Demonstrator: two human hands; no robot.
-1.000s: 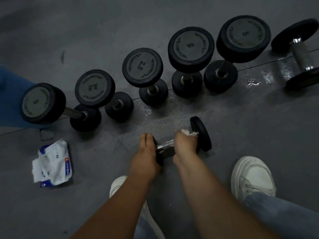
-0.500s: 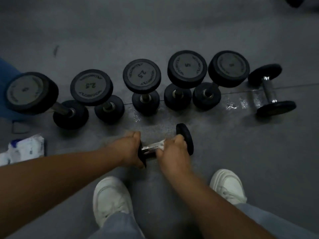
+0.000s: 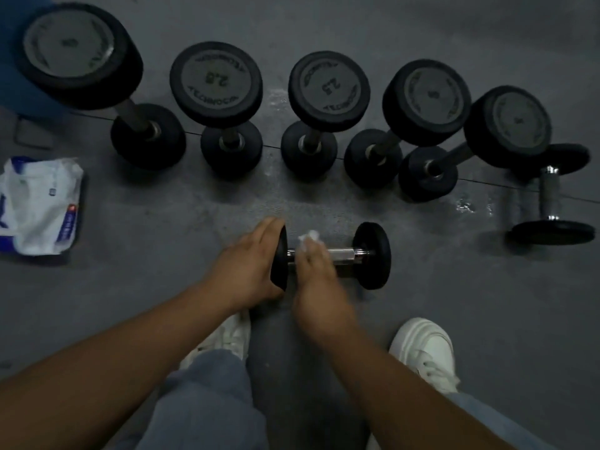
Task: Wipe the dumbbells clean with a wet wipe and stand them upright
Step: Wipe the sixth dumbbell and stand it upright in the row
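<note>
Floor (image 3: 454, 313): dark grey speckled matting, dim light, one thin seam (image 3: 487, 182) running across, wet patches (image 3: 467, 204) glinting at right.
Row of five dumbbells (image 3: 328, 92): standing on end along the seam.
Small dumbbell (image 3: 371, 254): on its side on the floor at centre, in front of the row.
Left hand (image 3: 250, 264): against its left plate, fingers fairly straight.
Right hand (image 3: 316, 271): blurred, fingers curled over the chrome handle, grasping a wet wipe (image 3: 308, 237).
Second small dumbbell (image 3: 550, 196): lying at far right.
Wipe pack (image 3: 39, 206): on the floor at left.
</note>
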